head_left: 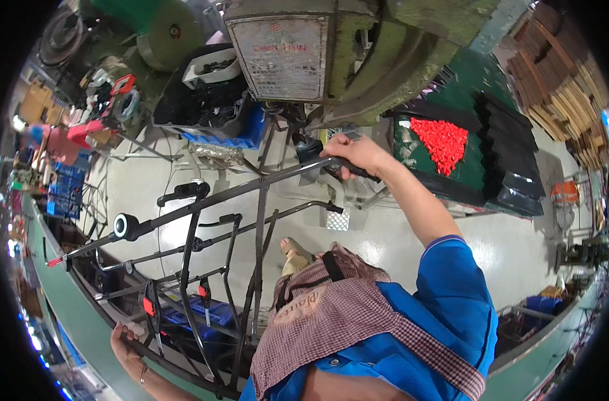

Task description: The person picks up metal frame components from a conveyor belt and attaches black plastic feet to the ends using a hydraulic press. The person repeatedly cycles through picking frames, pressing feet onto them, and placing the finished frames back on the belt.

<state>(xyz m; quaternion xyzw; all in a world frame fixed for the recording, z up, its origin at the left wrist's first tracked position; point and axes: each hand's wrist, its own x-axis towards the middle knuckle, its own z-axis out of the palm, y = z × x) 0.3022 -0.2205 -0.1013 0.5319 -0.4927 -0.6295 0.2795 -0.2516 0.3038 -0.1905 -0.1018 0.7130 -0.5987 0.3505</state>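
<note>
Pale floor [404,244] stretches at 4 o'clock | green machine [394,60] bounds 12 | black tubular frame [211,200] spans 8 o'clock to centre | I see right hand [354,152] clenched round its bent end; left hand [122,337], 8 o'clock, by its lower bar, grip: can't tell.

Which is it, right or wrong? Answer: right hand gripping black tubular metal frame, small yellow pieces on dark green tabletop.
Wrong colour: the head view shows small red pieces on the dark green tabletop; the right hand grips the black tubular metal frame.
</note>
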